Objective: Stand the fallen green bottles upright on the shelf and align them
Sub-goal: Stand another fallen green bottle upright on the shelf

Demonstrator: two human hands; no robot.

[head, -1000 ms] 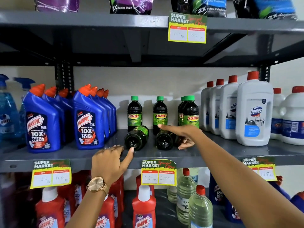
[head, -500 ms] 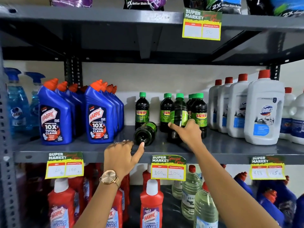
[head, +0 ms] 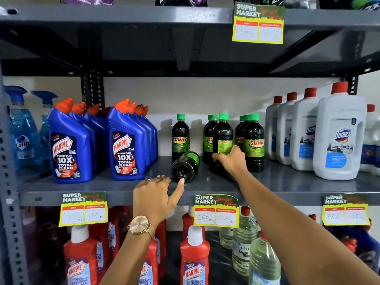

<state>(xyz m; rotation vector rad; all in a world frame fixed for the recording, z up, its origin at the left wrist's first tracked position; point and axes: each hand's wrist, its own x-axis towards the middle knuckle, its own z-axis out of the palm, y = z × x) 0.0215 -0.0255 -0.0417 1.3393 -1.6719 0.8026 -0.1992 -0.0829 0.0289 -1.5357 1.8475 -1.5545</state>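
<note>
Several dark green-capped Sunny bottles stand at the middle of the grey shelf point(head: 287, 182). One fallen bottle point(head: 186, 166) lies on its side, its base toward me. My left hand point(head: 156, 197) rests at the shelf's front edge, its thumb tip touching that base, fingers apart. My right hand point(head: 231, 159) grips the lower half of another green bottle point(head: 222, 136), which stands upright in front of the back row. More upright bottles stand at the left point(head: 180, 136) and the right point(head: 254, 140) of it.
Blue Harpic bottles point(head: 126, 145) stand left of the green ones, white Domex jugs point(head: 339, 138) right. Price tags point(head: 216, 210) hang on the shelf edge. Red Harpic bottles point(head: 194, 254) and clear bottles fill the lower shelf. An upper shelf runs overhead.
My right hand took hold of the right fallen bottle and raised it from lying to upright. My left hand stayed by the other fallen bottle. The view moved closer.
</note>
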